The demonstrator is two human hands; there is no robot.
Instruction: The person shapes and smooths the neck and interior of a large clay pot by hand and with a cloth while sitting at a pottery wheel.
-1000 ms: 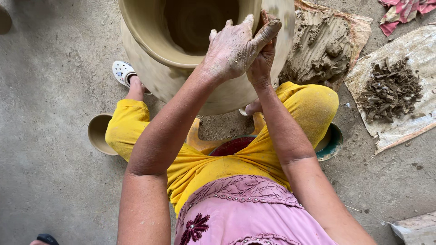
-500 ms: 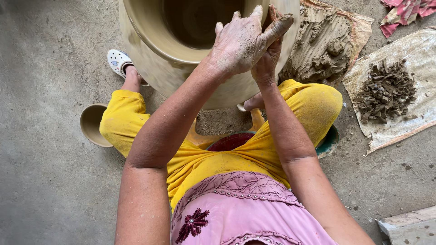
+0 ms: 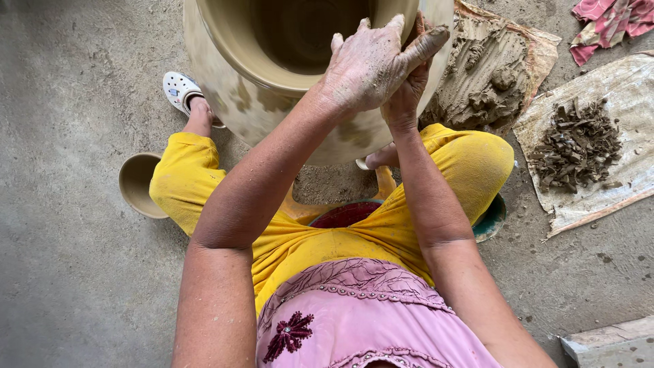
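A large tan clay pot (image 3: 272, 116) with a wide open mouth stands between my knees. Over its near right rim my two clay-smeared hands are pressed together palm to palm. My left hand (image 3: 371, 65) lies on top with its fingers stretched flat. My right hand (image 3: 407, 95) is underneath and mostly hidden. A small brown piece of clay (image 3: 420, 26) shows between the fingers at the top. I cannot tell whether the hands touch the rim.
A mound of wet clay (image 3: 490, 75) lies right of the pot. Dark clay scraps (image 3: 575, 146) are piled on a pale sheet (image 3: 613, 191). A small clay bowl (image 3: 136, 184) sits at the left, a red cloth (image 3: 606, 20) at the top right, and a board (image 3: 613, 344) at the bottom right.
The pressed hands have slid against each other and shifted a little up and right over the rim. The view has also drifted slightly.
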